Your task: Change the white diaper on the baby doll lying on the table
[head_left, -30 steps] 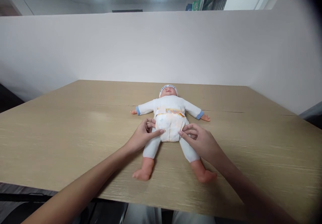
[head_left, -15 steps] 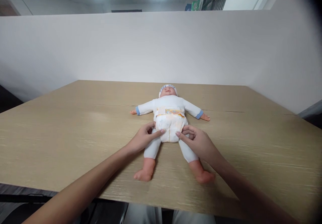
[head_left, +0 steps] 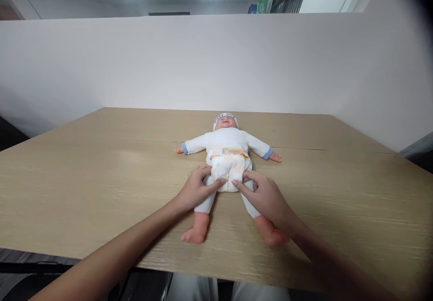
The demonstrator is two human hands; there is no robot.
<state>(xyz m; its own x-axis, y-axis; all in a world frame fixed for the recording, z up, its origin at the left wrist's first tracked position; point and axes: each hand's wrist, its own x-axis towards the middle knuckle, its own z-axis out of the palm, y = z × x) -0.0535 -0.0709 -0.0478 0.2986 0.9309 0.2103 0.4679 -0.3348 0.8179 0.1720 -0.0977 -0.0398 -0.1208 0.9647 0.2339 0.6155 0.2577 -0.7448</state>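
Note:
A baby doll [head_left: 226, 138] in a white suit with blue cuffs lies on its back, arms spread and feet toward me. Around its hips sits a white diaper [head_left: 228, 165] with a printed orange and yellow waistband. My left hand [head_left: 199, 186] grips the diaper's edge at the left leg opening, thumb on the front and fingers at the side. At the other leg opening, my right hand [head_left: 264, 193] pinches the diaper's edge in the same way. Some fingertips of both hands are hidden behind the diaper and the doll's legs.
The wooden table [head_left: 101, 170] has a thin seam running across it behind the doll. A white partition [head_left: 203, 62] rises along the back and right. My legs [head_left: 194, 287] are below the table's front edge.
Both thumbs have moved slightly inward on the diaper, bunching its front between the legs a little. The doll's body stays in place.

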